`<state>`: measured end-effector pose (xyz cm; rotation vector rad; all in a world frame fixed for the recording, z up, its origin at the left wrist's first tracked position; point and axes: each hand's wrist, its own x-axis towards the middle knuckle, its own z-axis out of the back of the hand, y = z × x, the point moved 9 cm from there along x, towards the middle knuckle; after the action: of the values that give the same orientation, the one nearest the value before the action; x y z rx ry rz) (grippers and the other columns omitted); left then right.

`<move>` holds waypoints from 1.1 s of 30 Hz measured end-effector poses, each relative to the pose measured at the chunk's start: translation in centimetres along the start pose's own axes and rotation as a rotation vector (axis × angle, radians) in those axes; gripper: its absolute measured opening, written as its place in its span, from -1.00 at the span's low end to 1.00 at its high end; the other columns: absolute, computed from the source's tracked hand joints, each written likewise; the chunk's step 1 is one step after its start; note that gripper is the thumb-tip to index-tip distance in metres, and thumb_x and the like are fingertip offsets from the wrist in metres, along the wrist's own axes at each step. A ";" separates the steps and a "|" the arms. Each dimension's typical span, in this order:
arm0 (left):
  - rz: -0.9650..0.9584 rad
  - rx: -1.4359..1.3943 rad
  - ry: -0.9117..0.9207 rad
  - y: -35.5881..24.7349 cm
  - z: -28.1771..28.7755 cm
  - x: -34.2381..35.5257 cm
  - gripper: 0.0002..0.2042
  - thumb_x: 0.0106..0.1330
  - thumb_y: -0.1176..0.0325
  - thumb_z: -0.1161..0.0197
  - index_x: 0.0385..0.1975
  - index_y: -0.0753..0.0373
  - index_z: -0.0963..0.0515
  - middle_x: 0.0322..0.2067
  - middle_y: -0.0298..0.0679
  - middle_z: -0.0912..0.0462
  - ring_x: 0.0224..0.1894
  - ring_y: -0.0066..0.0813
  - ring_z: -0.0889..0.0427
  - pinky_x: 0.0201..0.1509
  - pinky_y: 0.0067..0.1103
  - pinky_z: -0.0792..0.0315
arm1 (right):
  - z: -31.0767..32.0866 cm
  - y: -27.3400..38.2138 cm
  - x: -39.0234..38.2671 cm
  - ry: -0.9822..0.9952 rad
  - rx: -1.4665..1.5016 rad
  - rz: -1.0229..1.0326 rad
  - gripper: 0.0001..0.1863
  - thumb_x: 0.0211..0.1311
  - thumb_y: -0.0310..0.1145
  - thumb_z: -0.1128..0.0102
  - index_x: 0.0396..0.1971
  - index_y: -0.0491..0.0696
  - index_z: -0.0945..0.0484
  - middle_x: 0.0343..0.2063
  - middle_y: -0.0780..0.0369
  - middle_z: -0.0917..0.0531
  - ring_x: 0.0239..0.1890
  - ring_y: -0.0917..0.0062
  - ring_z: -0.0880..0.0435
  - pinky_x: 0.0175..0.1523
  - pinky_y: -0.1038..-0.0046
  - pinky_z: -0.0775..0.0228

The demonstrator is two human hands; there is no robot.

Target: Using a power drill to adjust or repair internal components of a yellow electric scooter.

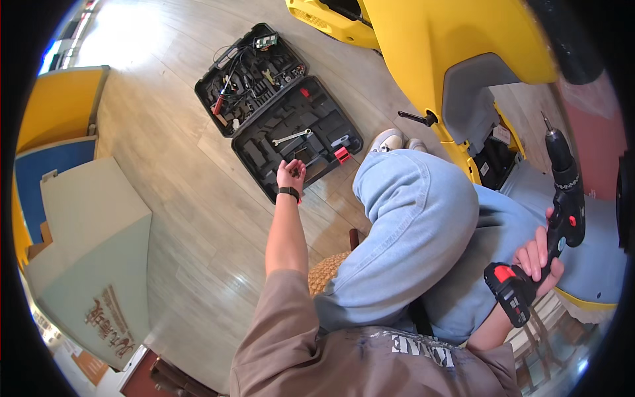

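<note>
My left hand [292, 173] is over the lower half of an open black tool case [248, 149], fingers curled around small dark items I cannot make out. A silver wrench [292, 137] lies in the case above that hand, with a red piece [342, 154] at its front right edge. The other half [278, 63] holds cables and small tools. My right hand [537, 261] grips the handle of a black cordless drill [563, 195] with a red-and-black battery, bit pointing up, at the right beside my legs.
A yellow vehicle body [436, 26] with grey panels and an open compartment fills the upper right. Yellow, blue and pale panels [92, 231] stand along the left. A woven seat [327, 268] is under me. The wooden floor [192, 212] surrounds the case.
</note>
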<state>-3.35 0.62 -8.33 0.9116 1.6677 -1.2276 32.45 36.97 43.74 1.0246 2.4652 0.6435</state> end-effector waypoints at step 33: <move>-0.100 0.384 0.001 -2.0 -2.9 5.5 -0.22 0.47 -0.27 0.24 -0.21 0.50 -0.60 -0.30 0.01 -0.66 -0.19 -0.13 -0.57 0.03 -0.30 -0.49 | -0.1 -0.5 0.6 -0.076 -0.054 -0.028 -0.07 0.17 -0.53 -0.26 0.42 -0.26 0.16 -0.52 0.18 -0.48 -0.72 0.51 -0.55 -0.57 0.52 -0.47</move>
<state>-7.80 3.33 -12.31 1.0651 1.5190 -1.6516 31.75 37.11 43.43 0.9737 2.3791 0.6466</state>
